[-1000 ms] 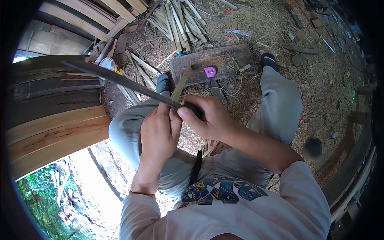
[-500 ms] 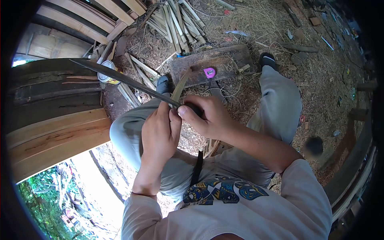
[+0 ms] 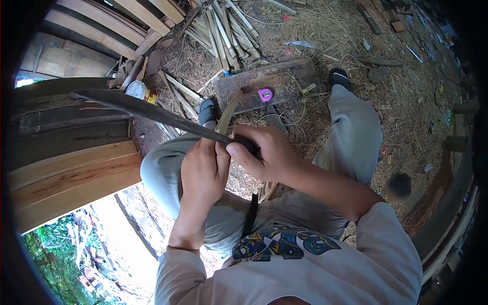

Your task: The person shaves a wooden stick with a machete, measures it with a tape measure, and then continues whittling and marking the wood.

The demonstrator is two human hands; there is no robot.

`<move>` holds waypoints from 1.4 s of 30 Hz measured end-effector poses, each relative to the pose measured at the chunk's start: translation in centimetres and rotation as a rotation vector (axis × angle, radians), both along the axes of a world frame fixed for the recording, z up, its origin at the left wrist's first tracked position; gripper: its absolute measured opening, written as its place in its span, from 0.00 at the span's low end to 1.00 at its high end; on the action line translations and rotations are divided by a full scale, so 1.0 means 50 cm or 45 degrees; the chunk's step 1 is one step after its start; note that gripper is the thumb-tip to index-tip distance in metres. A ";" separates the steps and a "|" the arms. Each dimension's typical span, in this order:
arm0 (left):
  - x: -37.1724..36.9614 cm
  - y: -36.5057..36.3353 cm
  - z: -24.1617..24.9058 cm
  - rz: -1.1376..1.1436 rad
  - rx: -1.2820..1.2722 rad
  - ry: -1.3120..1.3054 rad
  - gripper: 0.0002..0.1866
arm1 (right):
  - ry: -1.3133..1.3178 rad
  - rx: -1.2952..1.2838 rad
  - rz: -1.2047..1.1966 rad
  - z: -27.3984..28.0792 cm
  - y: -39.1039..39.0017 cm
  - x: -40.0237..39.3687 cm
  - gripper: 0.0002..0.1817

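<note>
My right hand [image 3: 267, 152] grips the dark handle of a long, dark machete [image 3: 145, 110] whose blade runs up and to the left. My left hand [image 3: 203, 170] holds a thin bamboo strip [image 3: 227, 113] upright, right beside the blade near the handle. The strip's tip points away from me, toward a wooden board. Both hands are close together above my knees, thumbs almost touching.
A flat wooden board [image 3: 284, 81] with a pink tape measure [image 3: 265, 94] lies on the ground ahead. A pile of split bamboo strips [image 3: 223, 30] sits beyond it. A tin can [image 3: 138, 90] stands at the left, next to stacked planks [image 3: 71, 168]. Wood shavings cover the ground.
The machete blade tip has dipped lower and swung slightly, while both hands stay together on the strip and handle. The strip has barely moved.
</note>
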State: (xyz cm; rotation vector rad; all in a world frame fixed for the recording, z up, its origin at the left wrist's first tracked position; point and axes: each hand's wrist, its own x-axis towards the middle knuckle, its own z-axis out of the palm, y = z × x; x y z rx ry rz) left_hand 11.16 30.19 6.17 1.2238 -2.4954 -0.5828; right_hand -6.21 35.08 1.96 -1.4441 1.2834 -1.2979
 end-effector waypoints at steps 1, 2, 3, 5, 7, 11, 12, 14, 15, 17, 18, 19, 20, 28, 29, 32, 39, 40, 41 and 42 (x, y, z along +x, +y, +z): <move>-0.004 0.001 0.004 0.019 0.032 -0.010 0.11 | 0.025 0.002 -0.024 -0.008 -0.001 0.003 0.17; -0.008 0.001 0.007 0.036 0.062 -0.019 0.10 | 0.023 0.001 -0.030 -0.013 -0.002 0.005 0.17; -0.010 0.002 0.008 0.030 0.059 -0.018 0.10 | 0.031 -0.018 -0.031 -0.017 -0.005 0.006 0.17; -0.011 0.003 0.009 0.073 0.050 -0.002 0.10 | 0.042 -0.040 -0.035 -0.013 -0.005 0.002 0.17; -0.004 0.002 0.000 0.037 0.002 0.003 0.10 | 0.027 -0.019 -0.001 -0.001 0.001 -0.003 0.17; -0.008 0.002 0.003 -0.004 -0.023 0.033 0.11 | -0.001 -0.034 -0.033 0.005 0.004 -0.001 0.17; -0.012 0.005 0.006 -0.008 -0.024 0.031 0.11 | 0.030 0.031 -0.059 -0.004 -0.004 -0.001 0.17; -0.020 0.009 0.014 0.081 0.013 -0.001 0.11 | 0.064 0.090 -0.099 -0.021 -0.010 0.000 0.17; -0.018 0.006 0.015 0.071 0.011 -0.040 0.12 | 0.021 0.076 -0.139 -0.027 -0.011 0.002 0.16; -0.021 0.004 0.018 0.068 -0.012 0.001 0.11 | -0.014 0.063 -0.170 -0.028 -0.010 -0.001 0.16; -0.021 0.005 0.018 0.075 -0.032 0.037 0.11 | -0.041 0.013 -0.122 -0.012 -0.008 -0.006 0.16; -0.018 0.004 0.015 0.084 -0.027 0.040 0.11 | -0.071 -0.036 -0.074 -0.001 -0.006 -0.009 0.15; -0.013 -0.001 0.013 0.066 0.012 0.019 0.11 | -0.073 -0.031 -0.068 0.002 -0.003 -0.008 0.15; -0.014 0.001 0.007 0.047 0.044 0.038 0.12 | -0.086 -0.073 -0.066 -0.002 -0.004 -0.003 0.16; -0.015 0.002 0.009 0.047 0.036 0.028 0.12 | -0.085 -0.071 -0.058 0.000 -0.004 -0.004 0.16; -0.015 0.002 0.012 0.052 0.083 -0.003 0.13 | -0.043 -0.025 -0.034 -0.004 -0.005 -0.004 0.17; -0.017 0.003 0.004 0.038 0.035 0.062 0.12 | 0.007 -0.069 -0.061 -0.006 -0.002 -0.007 0.17; -0.017 0.005 0.004 0.038 0.037 0.060 0.12 | 0.035 -0.077 -0.065 -0.005 0.000 -0.007 0.17; -0.017 0.005 0.003 0.042 0.035 0.049 0.12 | 0.033 -0.076 -0.070 -0.009 -0.001 -0.006 0.17; -0.018 0.005 0.004 0.043 0.032 0.039 0.12 | 0.021 0.028 -0.088 -0.015 -0.005 -0.002 0.17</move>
